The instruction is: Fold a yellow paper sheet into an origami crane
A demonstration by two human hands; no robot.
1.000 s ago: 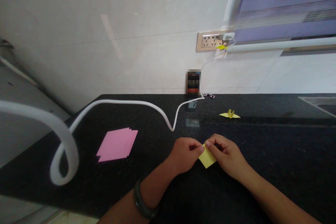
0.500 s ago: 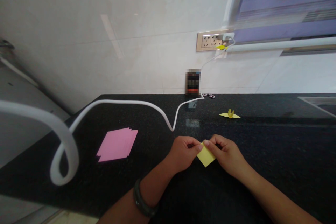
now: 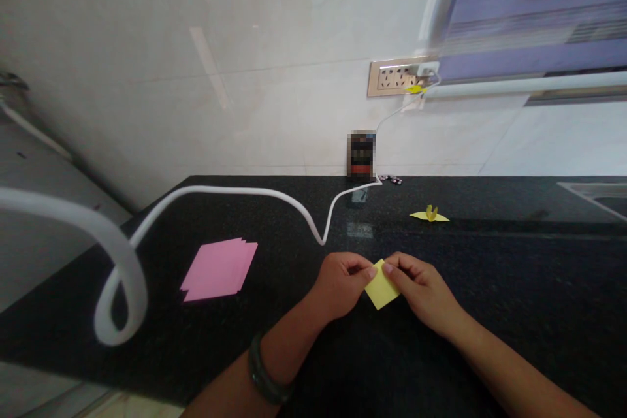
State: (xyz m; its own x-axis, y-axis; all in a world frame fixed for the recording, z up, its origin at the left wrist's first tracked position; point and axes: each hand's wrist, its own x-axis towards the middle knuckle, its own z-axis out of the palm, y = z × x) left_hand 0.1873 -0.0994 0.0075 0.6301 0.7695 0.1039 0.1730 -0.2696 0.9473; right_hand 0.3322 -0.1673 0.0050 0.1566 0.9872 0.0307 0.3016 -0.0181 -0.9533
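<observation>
A small folded yellow paper lies on the black stone counter between my two hands. My left hand pinches its left upper edge with curled fingers; a dark bangle sits on that wrist. My right hand pinches the top corner from the right, fingers closed on the paper. Both hands rest low on the counter, near its front middle.
A stack of pink square papers lies to the left. A finished yellow folded figure sits farther back right. A white cable loops across the counter to a phone leaning on the wall below a socket plate. A sink edge shows far right.
Both hands and the yellow paper have shifted slightly up and to the left; the paper has turned a little between the fingers. Nothing else has moved.
</observation>
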